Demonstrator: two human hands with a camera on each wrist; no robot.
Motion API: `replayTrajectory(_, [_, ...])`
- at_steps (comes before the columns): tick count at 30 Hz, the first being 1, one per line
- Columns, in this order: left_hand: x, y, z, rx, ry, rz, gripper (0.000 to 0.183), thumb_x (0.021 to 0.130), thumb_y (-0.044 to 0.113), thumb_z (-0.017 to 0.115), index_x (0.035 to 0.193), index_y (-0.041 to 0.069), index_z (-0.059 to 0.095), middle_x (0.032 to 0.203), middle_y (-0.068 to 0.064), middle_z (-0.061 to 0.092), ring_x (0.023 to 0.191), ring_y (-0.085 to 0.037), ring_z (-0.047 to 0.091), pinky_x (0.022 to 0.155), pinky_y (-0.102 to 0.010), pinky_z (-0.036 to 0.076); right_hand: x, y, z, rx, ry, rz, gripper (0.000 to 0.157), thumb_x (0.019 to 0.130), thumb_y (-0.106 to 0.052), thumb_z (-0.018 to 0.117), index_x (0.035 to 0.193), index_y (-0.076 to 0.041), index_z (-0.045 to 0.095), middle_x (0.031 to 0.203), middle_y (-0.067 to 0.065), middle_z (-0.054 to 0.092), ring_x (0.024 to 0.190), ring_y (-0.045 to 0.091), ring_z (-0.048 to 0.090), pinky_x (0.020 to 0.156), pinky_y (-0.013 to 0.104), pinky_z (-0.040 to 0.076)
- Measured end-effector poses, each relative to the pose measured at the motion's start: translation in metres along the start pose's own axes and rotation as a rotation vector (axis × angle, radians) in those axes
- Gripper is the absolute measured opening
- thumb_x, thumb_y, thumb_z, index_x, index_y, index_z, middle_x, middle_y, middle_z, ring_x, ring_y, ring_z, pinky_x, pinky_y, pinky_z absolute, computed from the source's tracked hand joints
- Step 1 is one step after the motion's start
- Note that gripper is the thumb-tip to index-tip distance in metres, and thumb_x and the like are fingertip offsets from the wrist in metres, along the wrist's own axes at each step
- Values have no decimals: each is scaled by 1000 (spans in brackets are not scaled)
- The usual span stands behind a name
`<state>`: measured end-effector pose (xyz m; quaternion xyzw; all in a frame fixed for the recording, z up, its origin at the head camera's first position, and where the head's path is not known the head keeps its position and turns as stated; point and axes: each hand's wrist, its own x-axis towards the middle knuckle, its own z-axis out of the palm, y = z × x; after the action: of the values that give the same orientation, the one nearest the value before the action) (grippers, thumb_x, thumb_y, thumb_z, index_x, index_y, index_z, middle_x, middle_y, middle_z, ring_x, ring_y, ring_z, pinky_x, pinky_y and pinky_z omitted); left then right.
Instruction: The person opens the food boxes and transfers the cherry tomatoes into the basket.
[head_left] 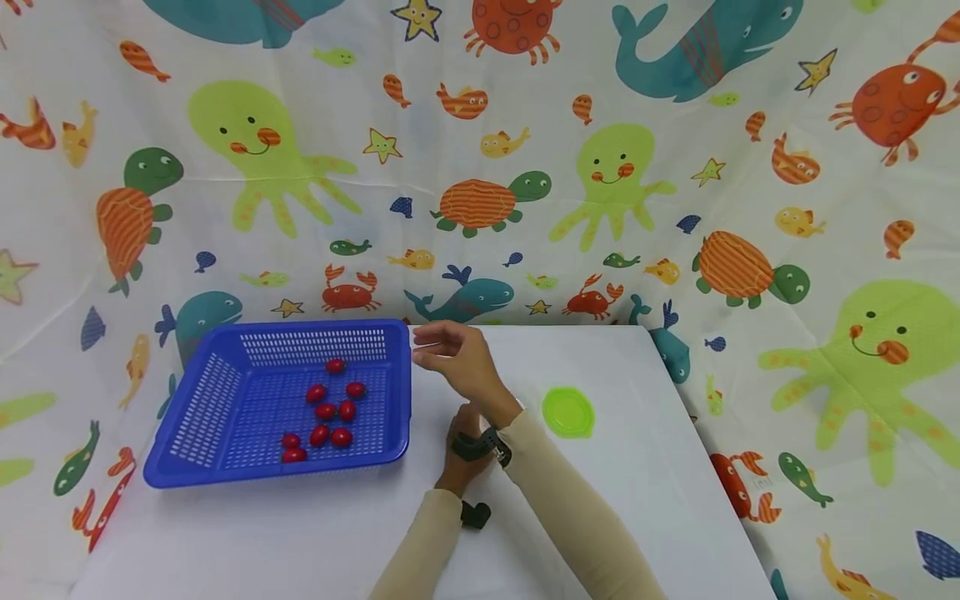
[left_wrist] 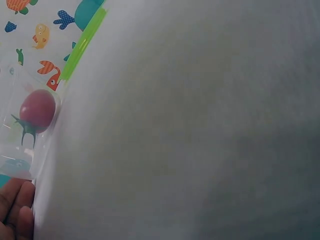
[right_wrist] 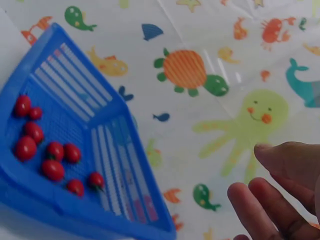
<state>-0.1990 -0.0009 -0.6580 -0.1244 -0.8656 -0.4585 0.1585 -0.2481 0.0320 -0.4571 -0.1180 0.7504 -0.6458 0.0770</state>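
Observation:
In the left wrist view a red cherry tomato [left_wrist: 38, 109] with a green stem is inside a clear plastic container [left_wrist: 41, 147]. My left hand [head_left: 462, 437] is low over the table, its fingers [left_wrist: 22, 197] relaxed at the container's side; the right wrist partly covers this hand and most of the container in the head view. My right hand [head_left: 459, 358] is raised beside the right rim of the blue basket [head_left: 406, 392], holding nothing, with thumb and fingers apart. Several red cherry tomatoes [head_left: 341, 437] lie in the basket.
A bright green lid [head_left: 567, 412] lies on the white table [head_left: 600, 517] to the right of the hands. Behind and on both sides hangs a cloth [head_left: 480, 150] printed with sea animals. My right forearm crosses above the left hand.

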Motion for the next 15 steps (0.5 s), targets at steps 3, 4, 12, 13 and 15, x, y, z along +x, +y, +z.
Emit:
replayTrajectory(3, [0,-7,3,25,-35,-35,66,86,32,74,143,7,52,115,-15,69,105,-31,63,92,-49,54,-5,4,-21,-20,17,-22,35,95,-15,81,129,-16,74,125,6,76,110,20,77,93,35,64])
replayTrajectory(4, [2,-5,1,-3,-61,-67,71,87,37,77,147,9,51,117,-15,69,106,-31,63,93,-50,54,-8,6,-28,-29,24,-24,35,95,-15,81,129,-16,74,125,6,76,111,20,77,93,35,64])
replayTrajectory(12, [7,18,-13,-38,-192,-306,100,83,54,88,165,30,35,135,-9,66,119,-27,61,103,-55,54,-28,30,-61,-131,99,43,34,96,-18,81,129,-21,75,125,3,77,115,22,74,98,44,62])
replayTrajectory(13, [7,18,-12,-45,-196,-319,101,83,55,88,165,31,35,137,-8,66,120,-27,61,103,-56,54,-31,33,-63,-143,113,63,34,96,-18,81,129,-20,75,125,2,77,115,23,73,98,45,62])
replayTrajectory(15, [6,18,-11,-60,-200,-338,102,82,58,87,165,32,35,140,-8,65,123,-28,61,104,-57,54,-36,41,-67,-164,139,96,33,95,-17,81,128,-21,75,125,2,77,114,22,73,100,48,61])
